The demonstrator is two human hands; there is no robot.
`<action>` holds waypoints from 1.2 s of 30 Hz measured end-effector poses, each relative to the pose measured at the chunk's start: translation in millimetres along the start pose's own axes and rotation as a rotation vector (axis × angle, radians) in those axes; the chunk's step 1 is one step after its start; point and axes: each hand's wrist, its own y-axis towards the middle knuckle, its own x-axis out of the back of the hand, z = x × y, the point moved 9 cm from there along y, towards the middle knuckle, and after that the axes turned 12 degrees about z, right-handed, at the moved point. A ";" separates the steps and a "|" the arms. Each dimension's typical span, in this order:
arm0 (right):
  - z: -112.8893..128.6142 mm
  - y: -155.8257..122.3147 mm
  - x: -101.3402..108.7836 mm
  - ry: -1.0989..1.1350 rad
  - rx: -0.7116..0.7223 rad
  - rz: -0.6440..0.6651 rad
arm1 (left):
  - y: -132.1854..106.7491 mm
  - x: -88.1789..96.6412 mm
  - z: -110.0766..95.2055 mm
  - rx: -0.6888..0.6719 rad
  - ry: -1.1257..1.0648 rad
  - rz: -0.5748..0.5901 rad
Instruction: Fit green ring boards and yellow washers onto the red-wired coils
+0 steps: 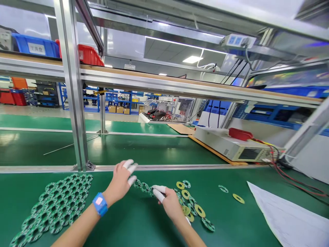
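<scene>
A short row of green ring-shaped circuit boards (pixel 144 187) lies on the green table between my hands. My left hand (pixel 120 180), with white finger cots, is over the row's left end, fingers apart and slightly blurred; nothing shows in its grip. My right hand (pixel 170 203), also in finger cots, has thumb and forefinger pinched on a green ring board (pixel 151 193) at the row's right end. Beside the right hand lies a loose pile of green ring boards and yellow rings (pixel 199 210). A block of green ring boards (pixel 60 202) in close rows lies left of my left forearm.
A yellow ring (pixel 238 198) and a thin green ring (pixel 223 188) lie apart on the right. Farther right is a white paper sheet (pixel 293 212). A metal post (pixel 74 103) rises at the back left. A bench instrument (pixel 228 144) with cables stands back right.
</scene>
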 end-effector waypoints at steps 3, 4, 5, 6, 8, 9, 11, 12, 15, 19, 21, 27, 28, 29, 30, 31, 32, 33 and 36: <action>4.5 -0.9 -2.6 -0.068 0.038 0.005 | -3.8 -31.5 -20.3 -0.081 0.212 0.226; 6.3 -1.5 -3.4 -0.096 0.051 0.008 | -4.5 -37.8 -19.9 -0.059 0.238 0.264; 8.3 -2.2 -4.1 -0.128 0.064 0.011 | -4.9 -42.0 -17.9 -0.028 0.255 0.286; 10.6 -3.2 -4.9 -0.165 0.077 0.015 | -5.1 -44.8 -15.4 0.000 0.265 0.300; 15.1 -5.3 -7.7 -0.253 0.097 0.029 | -5.4 -48.9 -12.2 0.029 0.272 0.320; 16.9 -6.3 -9.6 -0.306 0.100 0.036 | -5.6 -51.0 -11.9 0.034 0.273 0.330; 18.2 -7.6 -12.8 -0.422 0.084 0.035 | -6.5 -55.5 -14.1 0.045 0.277 0.346; 17.6 -7.9 -13.2 -0.482 0.067 0.023 | -7.2 -57.8 -16.3 0.054 0.281 0.350; 12.8 -7.4 -6.5 -0.637 -0.008 -0.053 | -9.8 -62.6 -24.9 0.100 0.298 0.346; 7.9 -6.9 13.9 -0.755 -0.095 -0.129 | -13.6 -67.7 -33.0 0.126 0.268 0.374; 11.2 -8.6 23.1 -0.775 -0.107 -0.167 | -14.1 -68.5 -32.4 0.127 0.217 0.377; 23.3 -5.1 -6.9 -0.467 0.099 0.110 | -10.7 -71.0 -25.8 0.083 0.013 0.362; 23.1 -4.8 -8.4 -0.450 0.101 0.110 | -10.4 -70.9 -24.5 0.075 -0.012 0.360; 22.4 -4.8 -7.2 -0.451 0.092 0.085 | -10.6 -70.7 -22.8 0.070 -0.034 0.356; 21.6 -5.0 -5.5 -0.460 0.079 0.059 | -11.0 -70.6 -20.6 0.067 -0.053 0.351; 21.1 -5.5 -4.3 -0.467 0.070 0.041 | -11.7 -70.7 -17.5 0.067 -0.068 0.345; 20.7 -6.3 -3.8 -0.477 0.061 0.031 | -12.5 -71.3 -13.9 0.067 -0.079 0.336; 20.3 -7.0 -4.1 -0.490 0.052 0.029 | -13.3 -72.9 -9.8 0.065 -0.087 0.328; 16.2 -7.5 -9.9 -0.548 0.005 0.043 | -14.3 -84.6 3.4 0.050 -0.066 0.328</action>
